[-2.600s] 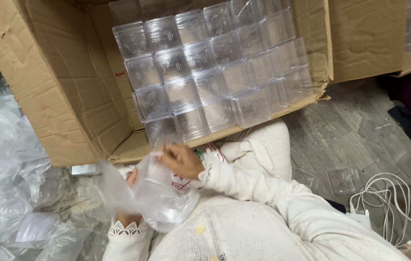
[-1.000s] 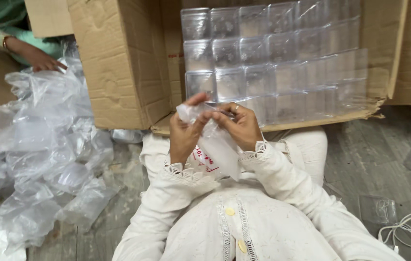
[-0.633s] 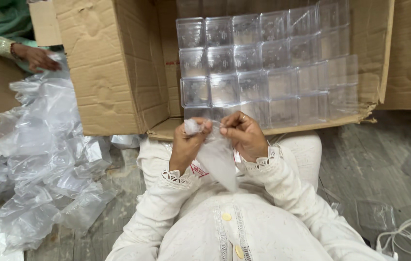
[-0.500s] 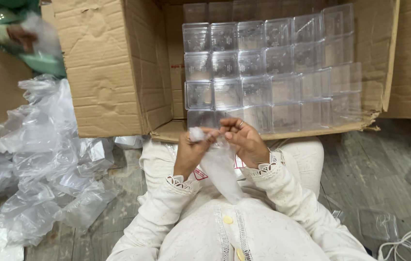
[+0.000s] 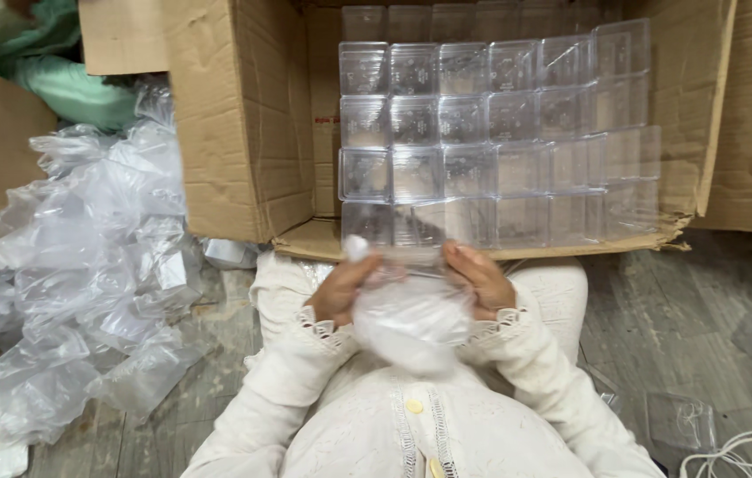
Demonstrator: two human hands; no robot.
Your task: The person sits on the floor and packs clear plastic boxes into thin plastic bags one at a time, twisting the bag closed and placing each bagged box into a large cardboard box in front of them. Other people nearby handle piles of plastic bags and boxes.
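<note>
Between both hands: plastic bag.

I hold a clear plastic box between my two hands, just in front of the open cardboard carton. It is a small see-through container with straight walls, lying level across my fingers, its top edge close to the bottom row of like boxes stacked in the carton. My left hand grips its left end and my right hand grips its right end, thumbs curled over the near side. A thin, crumpled transparent plastic bag hangs from under the box, bunched and cloudy-white where it folds, sagging down between my wrists against my white top.
</note>
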